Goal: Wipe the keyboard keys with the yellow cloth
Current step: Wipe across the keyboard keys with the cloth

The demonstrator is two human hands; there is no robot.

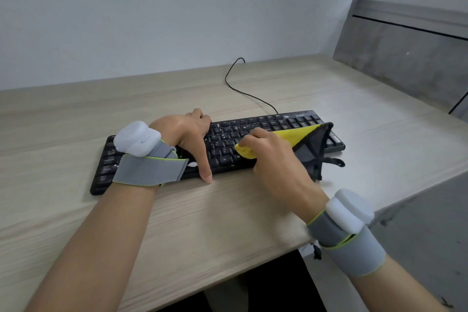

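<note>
A black, full-width plastic computer keyboard [228, 144] lies slightly askew near the middle of a pale wood-grain desk [177, 223], its far right corner angled away from the person. Pressed on the keys right of centre is a yellow microfibre cloth with a dark grey reverse and black edging [301, 134]; the yellow face is bunched under the fingers, while the grey side folds up and trails over the keyboard's front edge onto the desk, a black loop lying just beside it. The right hand [276, 159] is closed around the bunched cloth, fingers curled down onto the keys. The left hand [188, 134] rests flat across the keyboard's left-centre, fingers spread over the top rows and rear edge, thumb reaching down past the front edge to touch the desk; it grasps nothing, only bearing on the keyboard. Each forearm wears a grey fabric wrist strap with lime trim carrying a white, rounded plastic module, one on the left wrist [138, 140], one on the right [350, 210]. A thin black cable [240, 88] runs from the keyboard's rear edge back to the plain white wall [177, 7]. A grey concrete-look panel [405, 63] stands at the desk's right.
</note>
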